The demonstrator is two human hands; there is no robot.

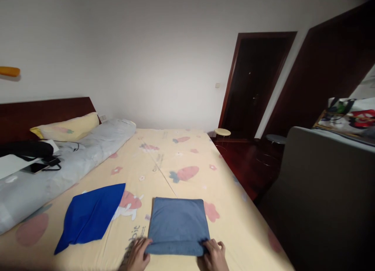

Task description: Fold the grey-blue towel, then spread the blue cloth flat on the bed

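A grey-blue cloth [180, 220] lies flat on the bed in front of me, its near edge folded over into a narrow band. My left hand [138, 254] pinches the left end of that band, with the thumb and fingertips on the fabric. At the band's right end, my right hand [215, 255] grips the other corner between thumb and fingers. To the left, apart from both hands, a bright blue cloth [90, 214] is spread out with uneven edges.
The bed's patterned yellow sheet [158, 157] lies beneath both cloths. A grey rolled quilt [88, 157], a pillow [67, 127] and a phone [37, 168] are at the left. A dark chair back or panel [307, 200] rises on the right, near stools [222, 132].
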